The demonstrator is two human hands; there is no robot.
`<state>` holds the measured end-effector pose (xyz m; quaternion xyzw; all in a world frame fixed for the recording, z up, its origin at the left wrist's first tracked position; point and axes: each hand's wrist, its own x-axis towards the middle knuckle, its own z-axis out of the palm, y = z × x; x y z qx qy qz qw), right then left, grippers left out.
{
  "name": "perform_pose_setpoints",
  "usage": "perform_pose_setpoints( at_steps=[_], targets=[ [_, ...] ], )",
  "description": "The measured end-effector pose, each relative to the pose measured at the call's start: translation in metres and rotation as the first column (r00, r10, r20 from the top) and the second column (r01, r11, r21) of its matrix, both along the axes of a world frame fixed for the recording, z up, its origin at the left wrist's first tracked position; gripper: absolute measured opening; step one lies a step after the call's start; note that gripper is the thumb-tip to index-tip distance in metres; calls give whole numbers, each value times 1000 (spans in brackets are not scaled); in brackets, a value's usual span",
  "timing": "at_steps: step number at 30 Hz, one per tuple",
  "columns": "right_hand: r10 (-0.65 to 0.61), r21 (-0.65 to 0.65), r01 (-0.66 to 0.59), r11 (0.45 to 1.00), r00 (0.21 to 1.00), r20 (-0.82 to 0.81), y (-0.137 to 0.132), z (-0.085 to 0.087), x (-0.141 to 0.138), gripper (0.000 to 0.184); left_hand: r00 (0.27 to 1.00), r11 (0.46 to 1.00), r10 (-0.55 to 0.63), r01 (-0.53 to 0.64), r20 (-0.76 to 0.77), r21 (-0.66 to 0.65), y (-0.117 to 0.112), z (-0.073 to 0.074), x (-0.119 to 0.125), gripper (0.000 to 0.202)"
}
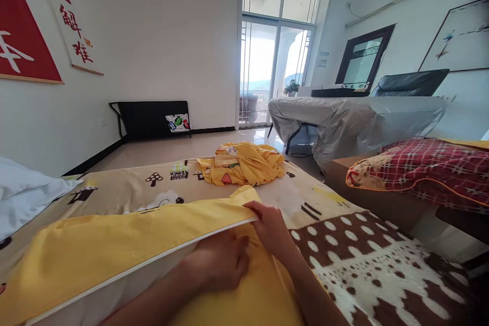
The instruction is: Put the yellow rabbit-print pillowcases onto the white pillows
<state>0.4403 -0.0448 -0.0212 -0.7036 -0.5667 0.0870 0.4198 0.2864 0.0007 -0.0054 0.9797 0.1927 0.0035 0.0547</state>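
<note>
A yellow pillowcase point(126, 237) lies across the bed in front of me, its long white-edged opening facing me. White material point(153, 267) shows inside that opening. My right hand point(269, 221) is closed on the pillowcase's edge at the opening's right end, thumb and fingers pinching the cloth. My left hand point(221, 260) reaches in under the raised edge, fingers curled and slightly blurred; what it grips, if anything, is hidden. Just beyond, a crumpled yellow printed cloth point(248, 163) rests on the bed.
A patterned beige and brown blanket point(344, 244) covers the bed. White bedding point(26, 188) lies at the left. Red plaid bedding point(424, 170) sits on a brown surface at the right. Beyond stand a plastic-covered table point(336, 117) and a black folded frame point(153, 119).
</note>
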Motion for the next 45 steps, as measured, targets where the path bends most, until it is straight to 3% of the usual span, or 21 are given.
perform_pose_setpoints(
  at_steps=[3, 5, 8, 12, 15, 18, 21, 24, 26, 30, 37, 45],
  targets=[
    [101, 121, -73, 990, 966, -237, 8, -4, 1, 26, 999, 1000, 8, -9, -53, -2, 1, 3, 4, 34],
    [132, 169, -82, 982, 941, -311, 13, -7, 1, 19, 999, 1000, 16, -17, -42, -14, 3, 3, 5, 31],
    [188, 158, -137, 978, 903, -385, 17, -8, 1, 13, 999, 998, 54, -54, 3, -39, 4, 2, 7, 31],
    [244, 111, -217, 970, 851, -466, 15, -5, 5, 23, 994, 996, 75, -72, 80, -44, 4, 1, 6, 43],
    [280, 50, -285, 957, 869, -409, 10, -3, 10, 37, 988, 997, 34, -22, 148, -76, 4, -5, 7, 50],
    [259, -80, -285, 955, 935, -241, 5, -3, 12, 52, 977, 994, 3, 20, 215, -106, 5, -12, 8, 50],
    [62, -213, -49, 976, 997, 51, 3, -3, 7, 49, 974, 993, -11, 38, 226, -115, 6, -17, 7, 47],
    [-92, -293, 184, 938, 950, 300, 1, -1, 0, 32, 980, 993, -3, 26, 199, -112, 6, -17, 6, 52],
    [-107, -240, 210, 948, 918, 382, 1, 1, -3, 28, 983, 992, 6, 17, 185, -123, 5, -16, 5, 55],
    [-85, -161, 135, 978, 955, 284, 4, 3, -4, 28, 987, 991, 6, 16, 161, -135, 5, -13, 6, 53],
    [-169, -84, 182, 980, 975, 146, 14, -9, -4, 22, 994, 992, -29, 42, 102, -121, 4, -8, 8, 46],
    [-41, 16, 42, 999, 998, -42, 16, -15, -1, 22, 981, 995, -6, 25, 192, -97, -3, -13, 3, 58]
  ],
)
